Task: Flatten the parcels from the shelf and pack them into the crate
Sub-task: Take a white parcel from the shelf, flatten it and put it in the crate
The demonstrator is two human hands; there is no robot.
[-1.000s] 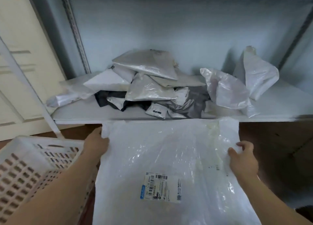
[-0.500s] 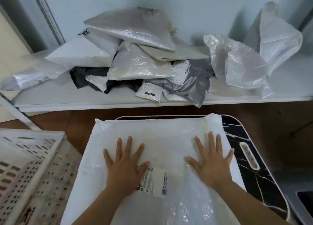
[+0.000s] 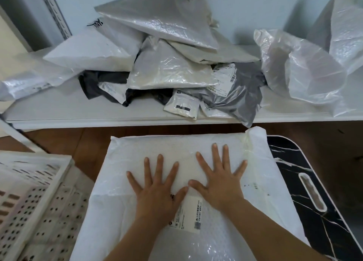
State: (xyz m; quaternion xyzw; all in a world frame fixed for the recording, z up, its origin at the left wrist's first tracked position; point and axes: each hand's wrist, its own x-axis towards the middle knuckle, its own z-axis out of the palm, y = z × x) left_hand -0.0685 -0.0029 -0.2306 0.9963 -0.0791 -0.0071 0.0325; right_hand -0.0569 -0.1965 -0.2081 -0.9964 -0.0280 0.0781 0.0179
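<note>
While both palms press flat on the large white parcel [image 3: 137,182], the fingers of each hand are spread wide and grasp nothing. Left hand [image 3: 157,188] lies on the parcel's middle, its thumb touching the edge of the printed shipping label [image 3: 186,213]; right hand [image 3: 220,184] lies just beside it, thumb tips nearly meeting. Relative to this parcel, all other items are placed as follows. Beneath it, and showing at its right edge, is a black marble-patterned board [image 3: 318,182] with a white rim and an oval handle slot [image 3: 311,191]. To its left stands the white perforated crate [image 3: 35,201], its near wall close to the parcel's left edge; whether they touch cannot be told. Beyond its far edge runs the white shelf [image 3: 78,115], on which the remaining parcels are heaped: a silver-grey parcel [image 3: 157,19] on top, a white parcel [image 3: 90,52] at far left of the heap, a cream parcel [image 3: 169,68] at centre, and a dark grey parcel [image 3: 235,95] hanging slightly over the shelf's front lip. Farther right on the shelf sit two crumpled translucent bags [image 3: 306,70]. Brown flooring [image 3: 92,143] shows between shelf and parcel.
</note>
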